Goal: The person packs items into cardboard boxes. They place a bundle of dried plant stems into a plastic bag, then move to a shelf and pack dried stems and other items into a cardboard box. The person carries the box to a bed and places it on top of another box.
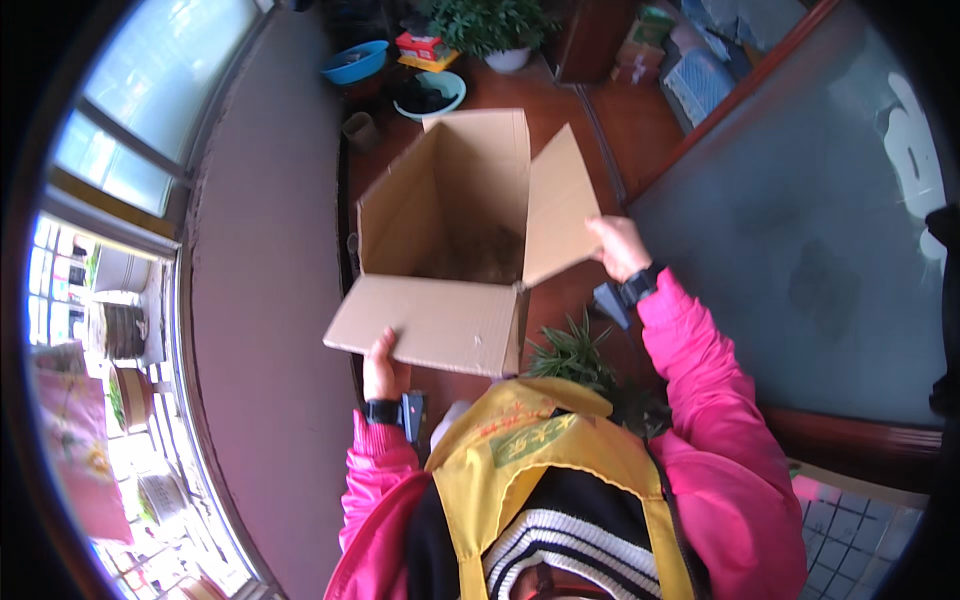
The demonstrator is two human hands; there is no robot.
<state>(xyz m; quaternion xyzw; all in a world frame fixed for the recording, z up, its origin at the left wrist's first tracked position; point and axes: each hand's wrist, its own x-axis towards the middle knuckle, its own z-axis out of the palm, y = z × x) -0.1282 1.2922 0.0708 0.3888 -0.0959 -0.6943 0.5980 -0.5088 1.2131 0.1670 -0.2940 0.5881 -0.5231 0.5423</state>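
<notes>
A tall cardboard box [480,195] with its top flaps spread apart stands before me. My left hand [385,369] grips the outer edge of the near flap [442,322], thumb on top. The right flap [559,206] is pinched at its outer edge by my right hand [621,246]. Inside, the box is dim towards the bottom, and what lies there cannot be made out. I wear a dark band with a grey device on each wrist, pink sleeves and a yellow apron [525,442].
A wall [274,262] and bright windows run along the left. A leafy potted plant [574,352] stands close to the box's near right side. Behind the box are a green basin [450,88], a blue basin [358,61] and another potted plant [508,60]. A glass panel [780,247] fills the right.
</notes>
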